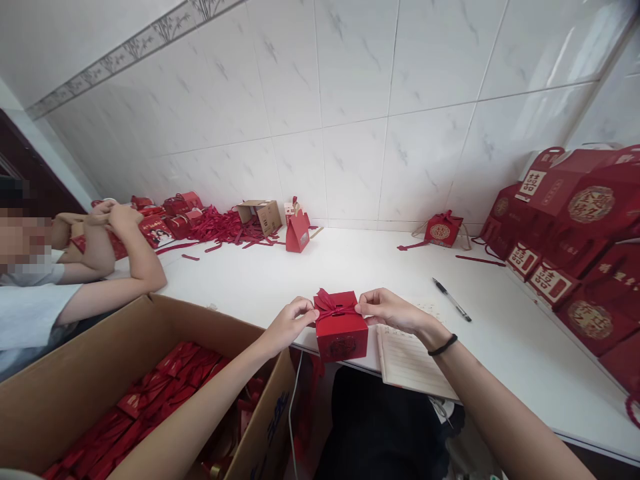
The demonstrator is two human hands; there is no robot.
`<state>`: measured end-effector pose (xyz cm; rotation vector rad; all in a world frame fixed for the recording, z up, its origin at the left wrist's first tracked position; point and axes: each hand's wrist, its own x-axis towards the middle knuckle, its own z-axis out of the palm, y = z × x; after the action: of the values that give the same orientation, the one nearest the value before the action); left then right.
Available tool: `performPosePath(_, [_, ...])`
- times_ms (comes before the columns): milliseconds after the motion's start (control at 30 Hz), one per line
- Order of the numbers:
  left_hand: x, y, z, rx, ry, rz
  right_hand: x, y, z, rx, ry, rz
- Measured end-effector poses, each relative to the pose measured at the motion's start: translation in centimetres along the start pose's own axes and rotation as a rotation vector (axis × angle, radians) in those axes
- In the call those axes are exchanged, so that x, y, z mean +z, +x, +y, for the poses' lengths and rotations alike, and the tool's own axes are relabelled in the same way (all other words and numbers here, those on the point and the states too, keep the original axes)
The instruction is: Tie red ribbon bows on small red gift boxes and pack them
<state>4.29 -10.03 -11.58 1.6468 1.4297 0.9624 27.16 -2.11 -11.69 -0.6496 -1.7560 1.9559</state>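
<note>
A small red gift box [343, 331] with a dark round emblem on its front stands at the near edge of the white table. Across its top a red ribbon [334, 305] is tied in a bow. My left hand [293, 321] pinches the ribbon at the box's left side, thumb and forefinger together. On the opposite side my right hand [387, 311] pinches the ribbon near the top right edge. A lined notebook [413, 360] lies under my right wrist, and a black pen [451, 299] is beyond it.
Left of me, a large cardboard carton [200, 320] holds several red boxes. Another person's arms [133, 247] rest at the table's left. Loose red ribbons [225, 225] lie by a small carton [267, 217]. Red gift boxes [570, 233] are stacked at right.
</note>
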Motion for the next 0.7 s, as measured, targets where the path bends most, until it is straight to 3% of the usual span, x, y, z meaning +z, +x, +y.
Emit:
performPosePath(100, [-0.2,-0.2,0.8,0.007,0.062,0.093,-0.6,-0.4,0.5,-0.018,0.046,0.079])
performPosePath(233, [-0.1,-0.1,2.6,0.212,0.247,0.177,-1.2,-0.9,0.9,0.107,-0.043,0.224])
performPosePath(300, [0.2,0.2,3.3,0.299,0.377,0.127,-0.9,-1.0,0.8,0.159,-0.120,0.153])
performPosePath(400, [1.0,0.7,3.7,0.333,0.464,0.061,-0.2,-1.2,0.5,0.107,-0.187,-0.002])
performPosePath(500, [1.5,1.0,3.4,0.330,0.477,0.038,-0.1,-1.3,0.0,0.060,-0.182,-0.027])
performPosePath(700, [1.5,1.0,2.7,0.310,0.429,0.023,-0.6,-0.2,-1.2,-0.062,-0.182,0.242])
